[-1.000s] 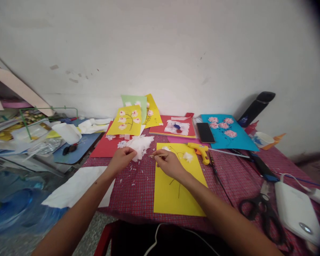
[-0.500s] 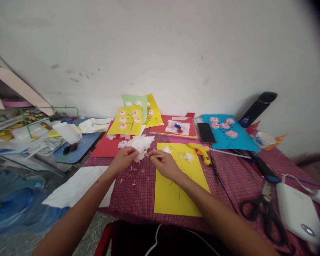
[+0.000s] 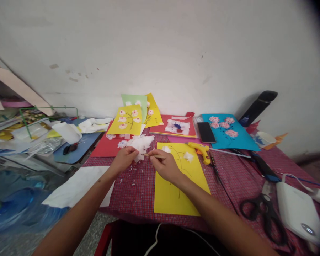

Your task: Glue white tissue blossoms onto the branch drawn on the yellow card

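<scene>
My left hand (image 3: 125, 158) pinches a small piece of white tissue paper (image 3: 139, 157) at its fingertips. My right hand (image 3: 164, 164) grips a thin wooden stick (image 3: 158, 156), whose tip points left and comes close to the paper piece. Just behind my left fingers lies a pile of torn white tissue (image 3: 142, 143). Under my right hand and forearm is a yellow sheet (image 3: 165, 199) with drawn branches. Two white tissue puffs sit on it, one (image 3: 188, 156) right of my hand and another (image 3: 166, 149) just behind it.
To the right are a yellow glue gun (image 3: 202, 149), a phone (image 3: 206, 132), black scissors (image 3: 265, 206) and a white device (image 3: 298, 209) with a cable. Finished flower pictures (image 3: 125, 121) lean at the back. A white sheet (image 3: 77, 185) overhangs the table's left edge.
Both hands stay in nearly the same place. The stick has shifted very slightly to the left, and the paper piece at my left fingertips has changed its angle a little.
</scene>
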The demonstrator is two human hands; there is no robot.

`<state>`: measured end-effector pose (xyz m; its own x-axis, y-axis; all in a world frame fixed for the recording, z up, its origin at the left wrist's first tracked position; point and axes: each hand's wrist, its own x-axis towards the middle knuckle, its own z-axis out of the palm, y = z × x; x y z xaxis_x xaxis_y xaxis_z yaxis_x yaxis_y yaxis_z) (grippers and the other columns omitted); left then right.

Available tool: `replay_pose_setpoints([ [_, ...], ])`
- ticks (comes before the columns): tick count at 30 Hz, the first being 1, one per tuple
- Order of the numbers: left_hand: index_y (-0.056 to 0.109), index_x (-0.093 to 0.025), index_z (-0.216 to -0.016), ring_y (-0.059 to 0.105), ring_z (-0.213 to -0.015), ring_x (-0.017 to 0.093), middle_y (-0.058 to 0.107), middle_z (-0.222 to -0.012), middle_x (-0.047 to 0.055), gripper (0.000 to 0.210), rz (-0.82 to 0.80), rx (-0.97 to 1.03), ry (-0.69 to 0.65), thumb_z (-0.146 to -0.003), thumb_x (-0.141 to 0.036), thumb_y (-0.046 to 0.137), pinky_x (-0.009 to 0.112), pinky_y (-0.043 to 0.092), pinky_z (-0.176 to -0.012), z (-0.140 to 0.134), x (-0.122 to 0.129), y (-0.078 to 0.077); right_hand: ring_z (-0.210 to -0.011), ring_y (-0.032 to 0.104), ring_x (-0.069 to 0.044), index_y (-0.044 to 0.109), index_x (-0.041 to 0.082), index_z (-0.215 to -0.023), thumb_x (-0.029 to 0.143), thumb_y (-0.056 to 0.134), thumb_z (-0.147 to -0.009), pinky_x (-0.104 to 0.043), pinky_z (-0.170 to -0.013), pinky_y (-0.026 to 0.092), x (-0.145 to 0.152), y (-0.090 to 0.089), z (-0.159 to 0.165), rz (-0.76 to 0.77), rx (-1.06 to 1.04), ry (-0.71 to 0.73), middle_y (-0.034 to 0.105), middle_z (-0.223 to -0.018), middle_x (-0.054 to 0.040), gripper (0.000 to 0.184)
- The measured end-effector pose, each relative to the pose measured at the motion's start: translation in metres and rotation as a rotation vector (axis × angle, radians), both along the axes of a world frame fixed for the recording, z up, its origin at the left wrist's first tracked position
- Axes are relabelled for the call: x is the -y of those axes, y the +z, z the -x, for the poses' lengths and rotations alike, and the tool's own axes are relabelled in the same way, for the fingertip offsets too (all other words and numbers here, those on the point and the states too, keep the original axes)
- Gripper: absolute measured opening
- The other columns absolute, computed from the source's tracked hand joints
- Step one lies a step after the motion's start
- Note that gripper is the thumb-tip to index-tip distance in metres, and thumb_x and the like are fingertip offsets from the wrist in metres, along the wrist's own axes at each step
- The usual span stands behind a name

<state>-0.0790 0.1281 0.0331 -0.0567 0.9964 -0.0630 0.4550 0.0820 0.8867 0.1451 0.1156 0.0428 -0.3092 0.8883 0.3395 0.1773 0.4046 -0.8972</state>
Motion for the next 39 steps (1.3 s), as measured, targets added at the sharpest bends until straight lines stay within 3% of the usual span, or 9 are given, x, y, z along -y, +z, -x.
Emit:
replay_pose_setpoints([
  [8,0.060,-0.018,-0.083,0.070,-0.079,0.021,0.074,-0.092,0.007,0.032,0.044,0.185,0.025,-0.080,-0.050,0.063,0.031,0.056,-0.062,0.004,0.001,-0.003,-0.063,0.061,-0.015,0.074,0.020,-0.094,0.024,0.053,-0.086,-0.027,-0.061,0.047,-0.013,-0.019,0.004,0.129,0.156,0.000,0.073,-0.079,-0.0020,0.023],
  [14,0.067,-0.017,-0.081,0.059,-0.057,0.014,0.066,-0.069,-0.001,0.035,-0.089,0.050,0.051,-0.079,-0.052,0.068,0.024,0.046,-0.054,0.004,0.008,0.002,-0.062,0.062,-0.014,0.072,0.021,-0.095,0.028,0.055,-0.087,-0.027,-0.062,0.050,-0.010,-0.006,-0.007,0.100,0.019,-0.054,0.074,-0.084,-0.0025,0.020],
  [21,0.065,-0.015,-0.079,0.059,-0.057,0.014,0.065,-0.069,0.001,0.038,-0.021,0.369,0.117,-0.072,-0.050,0.076,0.026,0.051,-0.053,-0.019,0.015,0.009,-0.061,0.058,-0.012,0.072,0.022,-0.095,0.026,0.055,-0.087,-0.024,-0.057,0.046,0.007,0.014,-0.009,0.047,0.027,0.060,0.070,-0.076,0.0004,0.020],
  [26,0.066,-0.014,-0.082,0.061,-0.061,0.014,0.067,-0.072,0.001,0.038,0.010,0.466,0.116,-0.071,-0.049,0.078,0.029,0.056,-0.058,-0.029,0.018,0.008,-0.062,0.060,-0.013,0.071,0.022,-0.097,0.029,0.054,-0.090,-0.025,-0.058,0.048,0.009,0.009,-0.010,0.055,0.031,0.065,0.069,-0.077,0.0002,0.020],
  [33,0.066,-0.015,-0.105,0.069,-0.078,0.016,0.074,-0.092,0.006,0.045,0.111,0.660,0.068,-0.067,-0.034,0.081,0.029,0.056,-0.071,-0.045,0.021,0.007,-0.061,0.063,-0.013,0.071,0.021,-0.097,0.028,0.056,-0.088,-0.025,-0.057,0.049,0.009,-0.001,-0.031,0.123,-0.020,0.028,0.072,-0.086,-0.0032,0.019],
  [39,0.068,-0.014,-0.098,0.069,-0.077,0.014,0.074,-0.089,0.004,0.038,0.092,0.614,0.036,-0.067,-0.031,0.083,0.026,0.055,-0.073,-0.066,0.023,0.005,-0.062,0.064,-0.013,0.072,0.021,-0.095,0.026,0.056,-0.089,-0.025,-0.058,0.052,0.015,0.000,-0.046,0.119,-0.054,0.038,0.074,-0.092,-0.0040,0.018],
])
